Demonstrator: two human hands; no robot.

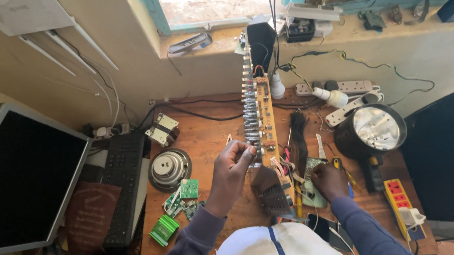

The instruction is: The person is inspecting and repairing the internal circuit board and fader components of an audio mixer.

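A long narrow circuit board [264, 115] with a row of silver knobs along its left edge stands on edge across the wooden table [205, 135]. My left hand [234, 163] pinches one of the knobs near the board's near end. My right hand [329, 180] rests on the table to the right, on a small green board and loose wires, fingers curled; whether it grips anything cannot be made out. A black finned heat sink [269, 192] sits between my hands.
A speaker [170, 168], small green boards [188, 189] and a green block [164, 229] lie at left. A monitor [21, 180] and keyboard [124, 187] stand further left. A large torch [371, 130], power strips [345, 86], a bulb [277, 86] and a brush [298, 137] are right.
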